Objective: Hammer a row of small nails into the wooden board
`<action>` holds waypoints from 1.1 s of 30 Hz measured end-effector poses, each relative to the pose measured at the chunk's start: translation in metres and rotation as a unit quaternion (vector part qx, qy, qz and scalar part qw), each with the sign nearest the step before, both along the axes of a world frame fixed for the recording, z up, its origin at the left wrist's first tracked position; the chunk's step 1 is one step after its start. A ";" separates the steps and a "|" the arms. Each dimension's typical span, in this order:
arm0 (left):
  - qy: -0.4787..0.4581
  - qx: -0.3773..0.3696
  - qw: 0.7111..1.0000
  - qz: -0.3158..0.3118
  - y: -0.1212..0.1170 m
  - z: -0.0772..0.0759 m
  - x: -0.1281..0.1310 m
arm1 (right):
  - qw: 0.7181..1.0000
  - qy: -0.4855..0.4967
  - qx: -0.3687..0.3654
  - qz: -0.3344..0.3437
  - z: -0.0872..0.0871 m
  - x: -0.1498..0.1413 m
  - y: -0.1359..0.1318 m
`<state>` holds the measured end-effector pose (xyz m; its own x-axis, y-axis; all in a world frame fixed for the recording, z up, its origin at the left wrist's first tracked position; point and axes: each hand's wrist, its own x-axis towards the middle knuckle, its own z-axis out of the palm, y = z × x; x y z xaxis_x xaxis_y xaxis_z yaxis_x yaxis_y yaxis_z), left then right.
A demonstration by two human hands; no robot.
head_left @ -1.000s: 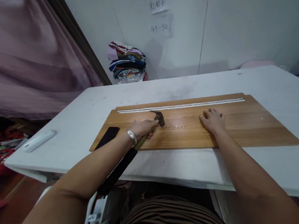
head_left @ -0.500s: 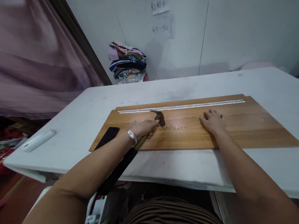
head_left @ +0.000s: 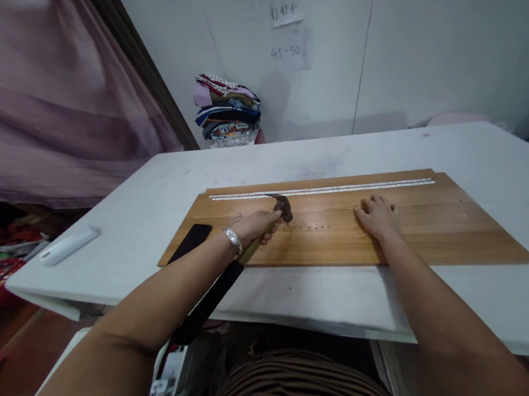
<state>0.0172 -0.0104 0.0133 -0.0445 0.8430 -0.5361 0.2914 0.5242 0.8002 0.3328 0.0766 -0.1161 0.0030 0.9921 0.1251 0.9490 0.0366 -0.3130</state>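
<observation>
My left hand (head_left: 258,226) is wrapped round a claw hammer (head_left: 284,209) close below its dark head; the black-gripped handle slants back under my forearm. The hammer head is over a wooden board (head_left: 462,231), near a row of small nails (head_left: 318,226) standing in it. Several loose nails (head_left: 235,217) lie on the board to the left of that hand. My right hand (head_left: 379,217) rests on the board to the right of the row, fingers spread a little and holding nothing. A long white ruled strip (head_left: 347,189) lies along the board's far side.
A black flat object (head_left: 190,243) lies at the board's left end. The board is on a white table (head_left: 139,218), with a white device (head_left: 69,246) near its left corner. Folded cloths (head_left: 228,111) are stacked by the wall behind; a pink curtain (head_left: 65,56) hangs at left.
The view has shifted very slightly. Both hands, the hammer and the board keep their places relative to one another.
</observation>
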 end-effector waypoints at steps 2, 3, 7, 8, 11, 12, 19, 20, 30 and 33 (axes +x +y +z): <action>0.004 -0.001 1.000 0.002 -0.001 -0.001 0.000 | 1.000 -0.001 0.000 0.002 0.000 0.000 0.000; 0.004 -0.002 1.000 0.000 -0.001 -0.001 0.001 | 1.000 -0.002 0.000 0.003 0.000 0.000 0.000; -0.003 -0.008 1.000 -0.005 -0.003 -0.005 0.000 | 1.000 -0.005 -0.001 0.003 0.000 0.001 0.000; -0.006 -0.010 1.000 -0.005 -0.003 -0.006 0.000 | 1.000 -0.006 -0.001 0.002 0.000 0.001 0.000; -0.009 -0.008 1.000 -0.005 -0.003 -0.007 -0.001 | 1.000 -0.005 0.002 0.001 -0.001 0.001 0.000; -0.008 -0.007 1.000 -0.007 -0.002 -0.007 -0.001 | 1.000 -0.005 0.003 0.001 -0.001 0.001 0.000; -0.003 0.001 1.000 -0.007 -0.001 -0.002 -0.001 | 1.000 -0.003 0.003 0.004 -0.002 0.002 0.000; -0.005 0.000 1.000 -0.007 -0.001 -0.003 -0.001 | 1.000 -0.002 0.005 0.004 -0.002 0.002 0.000; -0.009 -0.011 1.000 -0.012 -0.002 -0.008 -0.002 | 1.000 -0.008 0.002 0.006 -0.001 0.002 0.001; -0.014 -0.003 1.000 -0.014 -0.002 -0.007 -0.003 | 1.000 -0.007 0.002 0.006 -0.001 0.002 0.001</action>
<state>0.0143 -0.0120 0.0063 -0.0046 0.8403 -0.5422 0.2834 0.5210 0.8051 0.3351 0.0772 -0.1171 -0.0097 0.9915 0.1298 0.9528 0.0486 -0.2998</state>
